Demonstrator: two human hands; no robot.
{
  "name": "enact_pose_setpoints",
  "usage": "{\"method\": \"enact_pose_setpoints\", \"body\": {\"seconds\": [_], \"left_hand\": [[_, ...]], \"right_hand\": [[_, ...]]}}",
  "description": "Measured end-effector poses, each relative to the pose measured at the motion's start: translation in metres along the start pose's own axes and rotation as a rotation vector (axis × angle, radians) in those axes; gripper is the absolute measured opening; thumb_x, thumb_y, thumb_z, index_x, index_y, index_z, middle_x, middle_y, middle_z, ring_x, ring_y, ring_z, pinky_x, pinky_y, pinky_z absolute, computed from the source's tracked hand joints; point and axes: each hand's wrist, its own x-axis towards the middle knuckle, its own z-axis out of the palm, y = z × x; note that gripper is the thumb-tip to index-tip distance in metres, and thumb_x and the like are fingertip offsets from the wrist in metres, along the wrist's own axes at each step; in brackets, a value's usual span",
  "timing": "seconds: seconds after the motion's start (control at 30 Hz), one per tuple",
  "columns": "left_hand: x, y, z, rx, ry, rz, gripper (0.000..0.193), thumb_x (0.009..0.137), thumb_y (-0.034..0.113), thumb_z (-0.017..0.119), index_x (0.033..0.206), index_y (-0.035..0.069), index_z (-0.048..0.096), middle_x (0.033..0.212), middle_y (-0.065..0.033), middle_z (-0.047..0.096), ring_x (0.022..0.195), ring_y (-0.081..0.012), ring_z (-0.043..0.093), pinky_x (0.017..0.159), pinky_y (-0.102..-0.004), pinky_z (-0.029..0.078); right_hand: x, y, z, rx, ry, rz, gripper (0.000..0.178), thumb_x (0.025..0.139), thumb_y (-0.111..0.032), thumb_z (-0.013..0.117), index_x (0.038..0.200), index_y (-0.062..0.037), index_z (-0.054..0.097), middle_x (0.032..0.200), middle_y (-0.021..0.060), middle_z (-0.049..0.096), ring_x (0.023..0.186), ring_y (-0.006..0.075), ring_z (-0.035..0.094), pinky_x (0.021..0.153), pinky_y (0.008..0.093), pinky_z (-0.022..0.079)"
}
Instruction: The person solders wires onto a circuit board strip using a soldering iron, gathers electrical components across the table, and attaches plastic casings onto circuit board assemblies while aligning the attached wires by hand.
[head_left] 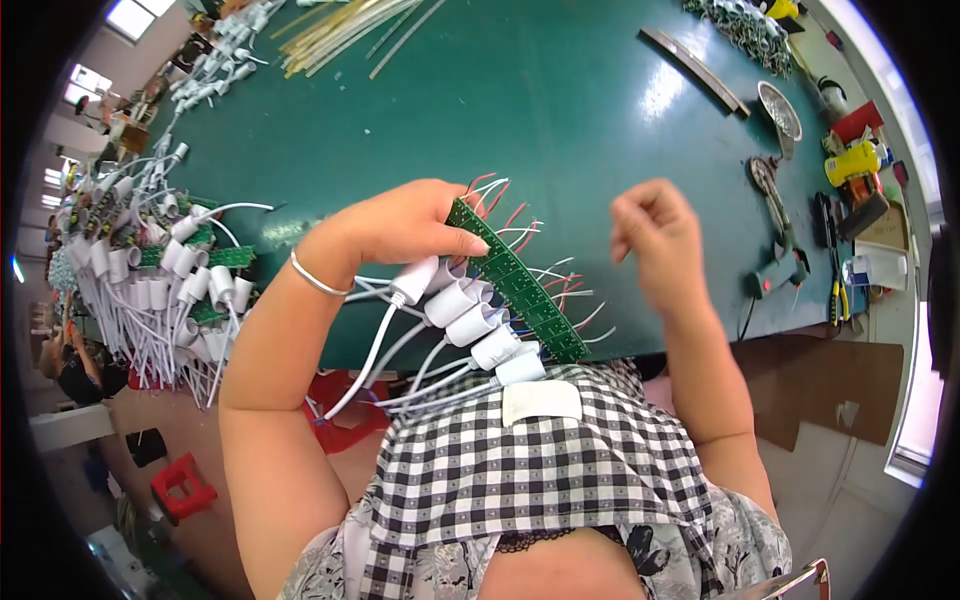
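My left hand [425, 225] grips the upper end of a long green circuit board [525, 290], thumb on its face. Thin red and white wires [520, 225] stick out along the board's far right side. On its other side hangs a row of white cylindrical sockets [470, 323] with thick white cables [375, 350], reaching down to my checked apron. My right hand [655, 235] is raised to the right of the board, apart from it. Its fingers are curled together, and whatever they may hold is hidden.
A pile of similar white sockets and cables [170, 290] covers the table's left side. Thin strips [340, 35] lie at the far left. On the right are a metal bar [693, 68], a metal scoop [780, 112], a soldering gun [778, 272], pliers [838, 295] and a yellow bottle [853, 163].
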Motion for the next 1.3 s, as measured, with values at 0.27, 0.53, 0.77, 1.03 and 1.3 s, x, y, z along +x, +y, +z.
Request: {"method": "enact_pose_setpoints", "body": {"seconds": [0.27, 0.53, 0.77, 1.03, 1.3], "left_hand": [[0.013, 0.004, 0.014, 0.117, 0.145, 0.028, 0.026, 0.075, 0.015, 0.07, 0.092, 0.001, 0.055, 0.069, -0.0028, 0.058, 0.063, -0.0107, 0.054, 0.059, -0.0267, 0.044], [-0.009, -0.007, 0.006, 0.086, 0.253, 0.044, 0.022, 0.075, 0.014, 0.069, 0.087, 0.001, 0.056, 0.077, -0.0042, 0.058, 0.068, -0.0102, 0.053, 0.062, -0.025, 0.042], [-0.015, -0.027, -0.008, -0.525, 0.471, 0.167, 0.019, 0.081, 0.011, 0.068, 0.092, 0.006, 0.054, 0.076, -0.0015, 0.062, 0.065, -0.0058, 0.054, 0.057, -0.0203, 0.042], [-0.007, -0.029, 0.031, 0.384, 0.856, 0.761, 0.026, 0.07, 0.004, 0.071, 0.091, 0.005, 0.056, 0.098, -0.0103, 0.066, 0.076, -0.0191, 0.061, 0.065, -0.0291, 0.048], [-0.01, -0.049, 0.044, 0.658, 1.051, 1.04, 0.021, 0.075, 0.011, 0.064, 0.093, 0.006, 0.055, 0.096, -0.0132, 0.066, 0.065, -0.0208, 0.06, 0.056, -0.029, 0.045]], "right_hand": [[0.026, 0.001, 0.025, -0.206, -0.589, 0.116, 0.014, 0.082, -0.011, 0.064, 0.092, -0.0009, 0.059, 0.08, 0.0023, 0.061, 0.072, 0.0085, 0.055, 0.067, 0.0215, 0.046], [0.024, -0.009, -0.046, -0.006, -0.03, -0.048, 0.022, 0.083, -0.019, 0.064, 0.092, 0.0001, 0.059, 0.08, 0.0037, 0.061, 0.073, 0.0125, 0.057, 0.069, 0.0257, 0.047], [-0.008, 0.035, -0.01, 0.574, -0.319, 0.177, 0.062, 0.079, -0.031, 0.066, 0.128, -0.0013, 0.042, 0.122, 0.0164, 0.051, 0.11, 0.027, 0.053, 0.093, 0.0405, 0.044], [0.002, 0.041, 0.019, 0.195, 0.129, -0.004, 0.024, 0.076, 0.001, 0.069, 0.093, -0.0043, 0.053, 0.084, 0.0019, 0.057, 0.078, 0.0107, 0.055, 0.071, 0.025, 0.046], [0.007, 0.057, 0.019, 0.057, 0.063, -0.614, 0.037, 0.067, 0.01, 0.069, 0.098, -0.0011, 0.054, 0.104, 0.0135, 0.061, 0.098, 0.0227, 0.06, 0.083, 0.0308, 0.048]]}}
